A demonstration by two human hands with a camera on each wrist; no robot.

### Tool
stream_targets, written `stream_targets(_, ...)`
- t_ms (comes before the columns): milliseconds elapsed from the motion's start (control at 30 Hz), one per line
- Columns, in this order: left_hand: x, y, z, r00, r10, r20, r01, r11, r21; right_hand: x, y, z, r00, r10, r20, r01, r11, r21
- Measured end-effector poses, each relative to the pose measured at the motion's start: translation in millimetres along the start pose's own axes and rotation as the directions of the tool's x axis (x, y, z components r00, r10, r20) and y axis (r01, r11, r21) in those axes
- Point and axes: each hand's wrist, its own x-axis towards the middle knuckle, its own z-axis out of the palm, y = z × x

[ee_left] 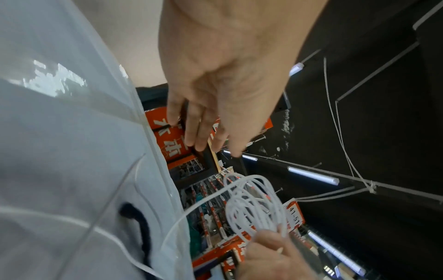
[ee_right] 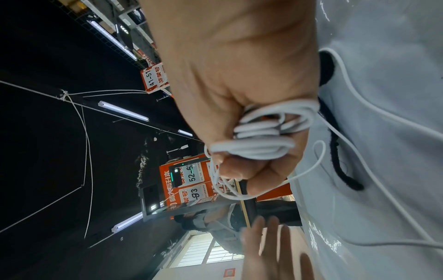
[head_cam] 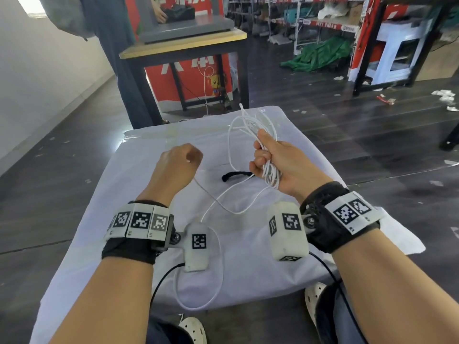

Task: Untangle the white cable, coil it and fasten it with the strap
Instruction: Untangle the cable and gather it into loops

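Note:
My right hand (head_cam: pixel 267 160) grips a bundle of white cable (head_cam: pixel 270 173) upright above the white-covered table (head_cam: pixel 139 194); several loops (head_cam: pixel 250 122) stick out above the fist. In the right wrist view the coils (ee_right: pixel 263 140) lie wrapped in my curled fingers (ee_right: pixel 239 170). A loose length trails from the bundle across the cloth to a big loop (head_cam: pixel 218 269) near the front edge. The black strap (head_cam: pixel 234 175) lies flat on the cloth just left of my right hand. My left hand (head_cam: pixel 182 162) hovers left of the strap, its fingers (ee_left: pixel 199 130) straight and holding nothing.
Behind my table stands a wooden-topped table (head_cam: pixel 183 45) with black legs, and a person (head_cam: pixel 116 58) beside it. Dark floor lies on both sides. Shelves and a green heap (head_cam: pixel 320 55) are far right. My white shoes (head_cam: pixel 193 328) show below the front edge.

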Motion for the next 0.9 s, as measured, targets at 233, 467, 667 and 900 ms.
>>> stream_targets(233, -14, 32, 2, 0.971, 0.097, 0.218, 0.038, 0.839, -0.542, -5, 4, 9, 0.991, 0.049, 0.122, -0.037, 0.994, -0.101)
stream_targets(467, -10, 35, 1, 0.992, -0.026, 0.120, 0.105, 0.687, -0.719, -7, 7, 11, 0.983, 0.048, 0.175, -0.005, 0.970, -0.242)
stream_targets(667, -9, 43, -3, 0.971, -0.066, 0.232, 0.239, 0.382, -0.893, -5, 10, 10, 0.976, 0.088, 0.199, 0.018, 0.879, -0.476)
stream_targets(900, -6, 42, -10, 0.950, -0.086, 0.300, 0.312, 0.289, -0.905, -2, 17, 2, 0.979, 0.096, 0.179, 0.066, 0.682, -0.729)
